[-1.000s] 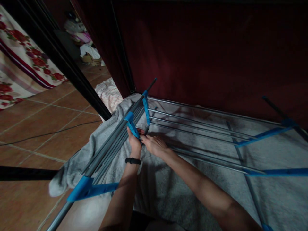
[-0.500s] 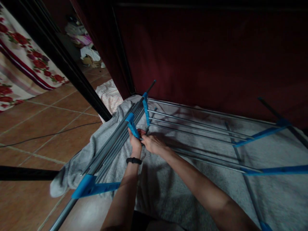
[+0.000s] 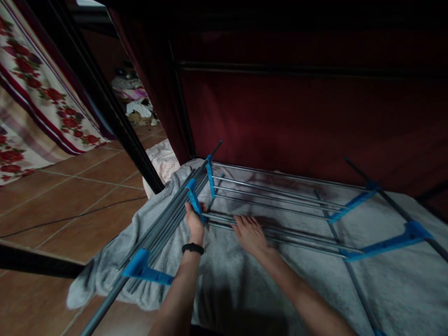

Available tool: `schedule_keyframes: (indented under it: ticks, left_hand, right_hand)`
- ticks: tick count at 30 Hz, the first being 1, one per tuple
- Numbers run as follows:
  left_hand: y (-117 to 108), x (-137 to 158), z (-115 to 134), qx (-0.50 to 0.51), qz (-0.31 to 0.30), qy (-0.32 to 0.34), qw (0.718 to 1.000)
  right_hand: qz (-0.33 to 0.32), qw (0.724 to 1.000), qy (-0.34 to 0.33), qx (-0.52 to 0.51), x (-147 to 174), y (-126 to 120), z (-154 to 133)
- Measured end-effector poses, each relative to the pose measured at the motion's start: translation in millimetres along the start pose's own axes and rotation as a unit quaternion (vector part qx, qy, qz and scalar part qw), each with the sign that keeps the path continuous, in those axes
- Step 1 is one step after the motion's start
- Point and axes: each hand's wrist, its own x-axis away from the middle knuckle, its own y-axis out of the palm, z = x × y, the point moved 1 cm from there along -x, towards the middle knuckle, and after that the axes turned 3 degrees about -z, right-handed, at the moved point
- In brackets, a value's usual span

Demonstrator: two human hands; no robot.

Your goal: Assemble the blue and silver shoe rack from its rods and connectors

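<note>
A partly assembled rack of grey metal tubes and blue plastic brackets lies on a grey blanket (image 3: 231, 275). My left hand (image 3: 194, 224), with a dark band on its wrist, is closed round the lower end of a blue plastic bracket (image 3: 193, 196); some of its fingers are hidden behind it. My right hand (image 3: 249, 234) lies over the thin metal rods (image 3: 297, 233) running right from that bracket, its fingers stretched out across them. The rods reach another blue bracket (image 3: 388, 243) on the right. Behind them, a second row of rods (image 3: 269, 200) spans two more brackets.
Several loose grey tubes (image 3: 164, 219) lie bundled on the left, beside another blue bracket (image 3: 147, 270). A black metal post (image 3: 129, 144) stands at the left, with a dark red cloth (image 3: 280, 116) behind the rack. A cable (image 3: 80, 217) crosses the tiled floor.
My right hand has left the bracket beside my left hand, moved right along the rods and spread its fingers. My left hand stays on the bracket. The view has tilted up slightly.
</note>
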Motion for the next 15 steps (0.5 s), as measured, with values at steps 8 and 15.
schedule_keyframes:
  ticks: [8,15]
  left_hand:
    - [-17.9,79.9,11.0,-0.137,0.061,0.266,0.952]
    - [70.9,72.6,101.0,-0.129,-0.037,0.411,0.902]
  right_hand:
    - [0.075,0.995,-0.011,-0.067,17.3,-15.6,41.4]
    - [0.274,0.961,0.032,0.028,-18.0,-88.2,111.9]
